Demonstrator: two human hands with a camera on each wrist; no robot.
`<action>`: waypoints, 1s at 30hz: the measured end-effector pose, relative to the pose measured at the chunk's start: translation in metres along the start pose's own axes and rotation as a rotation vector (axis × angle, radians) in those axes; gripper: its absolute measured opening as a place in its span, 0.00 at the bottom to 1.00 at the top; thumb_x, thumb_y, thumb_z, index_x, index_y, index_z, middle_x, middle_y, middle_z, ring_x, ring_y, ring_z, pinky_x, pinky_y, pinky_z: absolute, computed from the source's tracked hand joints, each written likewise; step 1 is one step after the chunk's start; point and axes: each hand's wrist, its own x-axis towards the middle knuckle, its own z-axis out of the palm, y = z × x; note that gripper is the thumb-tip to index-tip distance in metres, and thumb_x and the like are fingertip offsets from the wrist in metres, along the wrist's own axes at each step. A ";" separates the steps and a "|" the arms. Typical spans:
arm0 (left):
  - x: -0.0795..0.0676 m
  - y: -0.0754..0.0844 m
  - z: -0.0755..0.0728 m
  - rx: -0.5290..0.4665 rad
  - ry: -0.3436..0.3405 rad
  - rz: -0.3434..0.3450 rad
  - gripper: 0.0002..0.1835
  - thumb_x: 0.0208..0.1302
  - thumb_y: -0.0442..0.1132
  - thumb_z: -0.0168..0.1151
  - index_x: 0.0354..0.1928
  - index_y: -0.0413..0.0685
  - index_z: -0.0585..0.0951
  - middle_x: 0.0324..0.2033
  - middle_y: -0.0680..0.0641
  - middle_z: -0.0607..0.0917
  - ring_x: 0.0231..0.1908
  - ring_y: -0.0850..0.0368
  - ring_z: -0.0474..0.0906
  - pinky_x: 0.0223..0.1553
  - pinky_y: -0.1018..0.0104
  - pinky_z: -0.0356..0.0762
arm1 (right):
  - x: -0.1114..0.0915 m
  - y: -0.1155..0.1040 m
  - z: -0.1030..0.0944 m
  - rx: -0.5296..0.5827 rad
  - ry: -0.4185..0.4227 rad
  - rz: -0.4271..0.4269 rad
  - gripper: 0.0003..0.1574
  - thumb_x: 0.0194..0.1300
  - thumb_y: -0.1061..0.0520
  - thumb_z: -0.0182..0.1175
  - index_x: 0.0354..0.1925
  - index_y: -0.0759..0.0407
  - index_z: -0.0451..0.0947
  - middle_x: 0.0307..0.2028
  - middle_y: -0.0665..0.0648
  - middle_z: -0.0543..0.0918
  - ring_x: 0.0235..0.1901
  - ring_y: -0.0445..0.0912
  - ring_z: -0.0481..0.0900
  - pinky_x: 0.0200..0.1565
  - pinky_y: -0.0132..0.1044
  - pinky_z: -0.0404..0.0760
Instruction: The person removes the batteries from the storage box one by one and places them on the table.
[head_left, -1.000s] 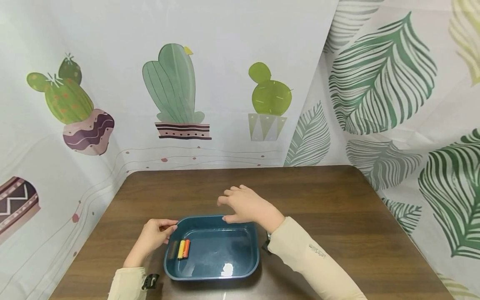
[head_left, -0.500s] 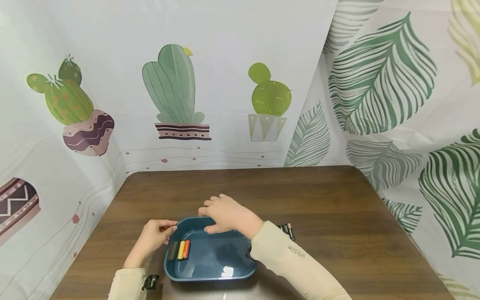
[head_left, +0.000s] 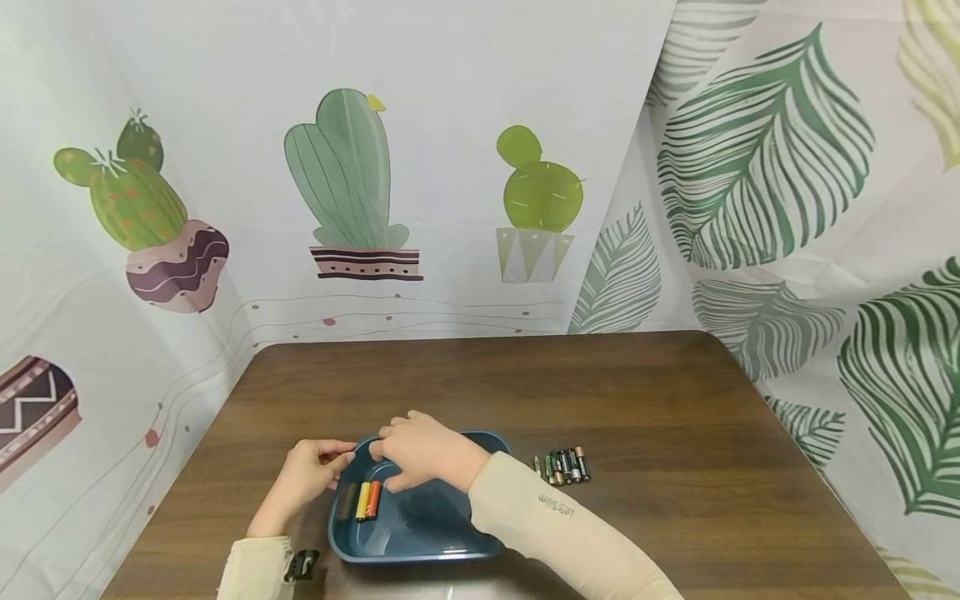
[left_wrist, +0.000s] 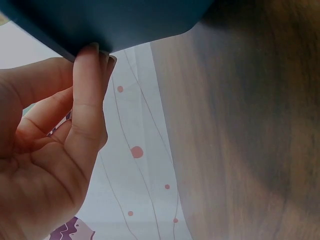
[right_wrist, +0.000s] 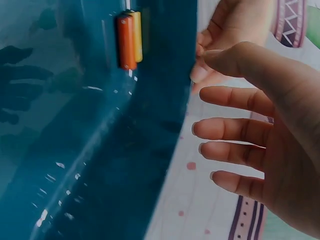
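A dark blue tray (head_left: 420, 556) stands on the table. My left hand (head_left: 302, 477) pinches its far left corner at the rim; the left wrist view shows the thumb and fingers of this hand (left_wrist: 55, 135) at the edge of the tray (left_wrist: 115, 25). Inside, along the left wall, a yellow battery (head_left: 363, 501) and an orange battery (head_left: 373, 500) lie side by side. Over the tray's far left part reaches my right hand (head_left: 423, 450), holding nothing. In the right wrist view its fingers (right_wrist: 235, 130) are spread and relaxed, apart from the orange battery (right_wrist: 126, 42).
On the brown wooden table (head_left: 675, 417), several small batteries (head_left: 566, 466) lie in a row to the right of the tray. Behind the table hangs a cloth (head_left: 450, 167) printed with cacti and leaves.
My right hand has moved left and nearer across the tray, toward the two batteries. The row of batteries on the right has come into view from behind the sleeve. My left hand has stayed put.
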 end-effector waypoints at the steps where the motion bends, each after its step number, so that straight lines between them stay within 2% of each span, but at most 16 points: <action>1: 0.000 0.000 0.000 0.000 0.000 -0.001 0.09 0.55 0.30 0.59 0.39 0.37 0.81 0.23 0.45 0.81 0.17 0.56 0.75 0.19 0.67 0.76 | 0.002 -0.002 0.002 -0.001 -0.011 0.000 0.22 0.50 0.37 0.60 0.45 0.39 0.75 0.38 0.41 0.76 0.40 0.37 0.70 0.50 0.37 0.67; 7: 0.001 -0.001 0.000 -0.011 -0.003 0.000 0.09 0.54 0.30 0.59 0.38 0.37 0.81 0.23 0.44 0.81 0.17 0.56 0.75 0.20 0.64 0.77 | 0.013 -0.009 0.014 -0.018 -0.059 0.003 0.25 0.50 0.36 0.59 0.47 0.40 0.75 0.41 0.41 0.77 0.40 0.38 0.71 0.52 0.38 0.67; 15: 0.001 -0.002 0.000 -0.010 -0.006 0.001 0.09 0.54 0.30 0.59 0.38 0.37 0.81 0.23 0.45 0.81 0.17 0.56 0.76 0.20 0.65 0.77 | 0.022 -0.019 0.027 -0.091 -0.107 0.011 0.28 0.48 0.31 0.58 0.46 0.38 0.74 0.38 0.41 0.78 0.39 0.38 0.72 0.45 0.33 0.70; 19: 0.000 -0.003 0.000 -0.011 -0.007 0.015 0.09 0.54 0.30 0.59 0.39 0.35 0.81 0.22 0.45 0.81 0.16 0.57 0.76 0.18 0.67 0.77 | 0.026 -0.023 0.033 -0.108 -0.110 0.020 0.28 0.47 0.29 0.57 0.44 0.38 0.75 0.37 0.41 0.78 0.38 0.38 0.72 0.41 0.31 0.69; 26: 0.001 -0.003 0.000 -0.029 -0.004 -0.008 0.09 0.54 0.30 0.60 0.38 0.37 0.81 0.22 0.45 0.82 0.16 0.57 0.76 0.19 0.66 0.77 | 0.031 -0.026 0.041 -0.132 -0.100 0.029 0.28 0.45 0.27 0.56 0.41 0.38 0.76 0.38 0.42 0.78 0.37 0.39 0.71 0.41 0.32 0.69; 30: 0.000 -0.003 0.000 -0.028 -0.006 0.003 0.10 0.54 0.30 0.60 0.39 0.36 0.81 0.24 0.45 0.82 0.17 0.56 0.76 0.19 0.66 0.77 | 0.033 -0.026 0.043 -0.125 -0.107 0.039 0.28 0.44 0.27 0.57 0.40 0.39 0.76 0.37 0.42 0.78 0.37 0.39 0.71 0.42 0.33 0.69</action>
